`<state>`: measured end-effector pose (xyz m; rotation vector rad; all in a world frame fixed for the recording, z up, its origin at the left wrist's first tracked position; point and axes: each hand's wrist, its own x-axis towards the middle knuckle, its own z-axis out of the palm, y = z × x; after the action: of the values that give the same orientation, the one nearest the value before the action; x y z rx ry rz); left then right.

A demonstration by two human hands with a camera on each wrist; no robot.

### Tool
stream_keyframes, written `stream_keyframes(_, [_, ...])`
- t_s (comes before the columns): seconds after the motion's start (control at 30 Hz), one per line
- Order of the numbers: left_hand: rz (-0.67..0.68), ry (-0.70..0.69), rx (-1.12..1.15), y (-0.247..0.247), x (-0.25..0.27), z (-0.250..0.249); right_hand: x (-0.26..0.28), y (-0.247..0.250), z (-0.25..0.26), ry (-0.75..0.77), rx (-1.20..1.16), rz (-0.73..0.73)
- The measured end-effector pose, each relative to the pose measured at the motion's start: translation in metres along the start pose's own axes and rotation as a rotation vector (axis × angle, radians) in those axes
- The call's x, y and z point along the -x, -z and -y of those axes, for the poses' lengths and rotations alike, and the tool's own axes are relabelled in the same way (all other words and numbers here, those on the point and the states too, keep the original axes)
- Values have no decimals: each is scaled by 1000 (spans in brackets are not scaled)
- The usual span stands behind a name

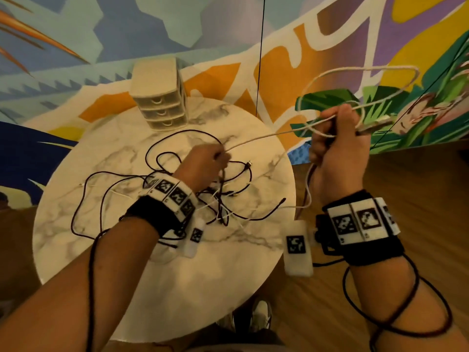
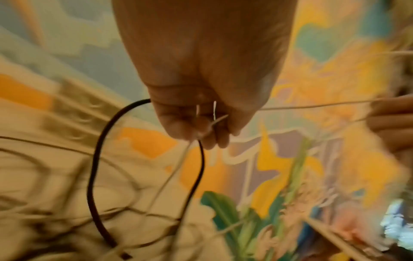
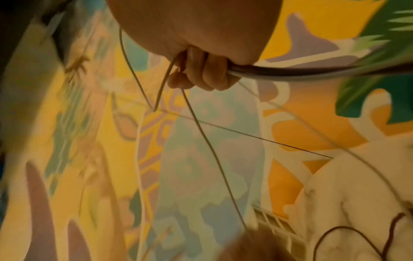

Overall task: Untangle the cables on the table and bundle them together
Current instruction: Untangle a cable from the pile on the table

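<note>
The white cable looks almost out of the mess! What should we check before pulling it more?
1. Right hand grips the gathered loops of the white cable: ok.
2. Left hand pinches the white cable where it leaves the pile: ok.
3. White cable free of the dark cables: not ok, the left hand also holds a dark strand, and white strands still cross the tangle.
4. Stretch between the hands has no knots: ok.
5. Drawer box clear of the cables: ok, it stands apart at the back of the table.
6. White cable's far end located: cannot tell.
</note>
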<state>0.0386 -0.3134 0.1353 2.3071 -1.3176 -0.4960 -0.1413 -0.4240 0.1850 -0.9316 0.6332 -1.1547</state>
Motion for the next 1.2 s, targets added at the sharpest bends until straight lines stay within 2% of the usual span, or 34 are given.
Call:
stream_keyframes(0.07, [-118, 36, 0, 1, 1, 26, -6, 9, 1, -5, -58, -58])
stream_keyframes(0.13, [-375, -6, 16, 9, -2, 35, -5, 12, -1, -11, -71, -106])
stream_keyframes(0.17, [-462, -21, 4, 13, -3, 38, -3, 13, -2, -16, -91, -139])
stream_keyframes(0.2, [-492, -16, -44, 14, -4, 43, -3, 13, -2, -17, -118, -174])
stream_keyframes(0.3, [-371, 63, -262, 4, 6, 67, -8, 18, 4, 13, -197, -248])
stream_keyframes(0.33, [-384, 75, -284, 3, 9, 73, -10, 20, 5, 24, -214, -258])
stream_keyframes(0.47, [-657, 74, -71, 31, 5, 57, -5, 23, -1, 14, -214, -295])
stream_keyframes(0.6, [-739, -51, 139, 56, 11, 11, 2, 13, -12, -44, -167, -270])
stream_keyframes(0.73, [-700, -79, 389, 66, 24, -16, 8, 5, -22, -120, -84, -198])
stream_keyframes(0.83, [-790, -133, 536, 76, 32, -32, 15, 3, -38, -192, 25, -106])
stream_keyframes(0.93, [-736, -236, 534, 76, 38, -51, 24, -2, -60, -236, 181, 2])
stream_keyframes(1.07, [-704, -231, 694, 72, 41, -59, 26, -9, -92, -316, 302, 186])
stream_keyframes(1.2, [-657, -240, 579, 72, 48, -55, 27, -6, -115, -382, 505, 337])
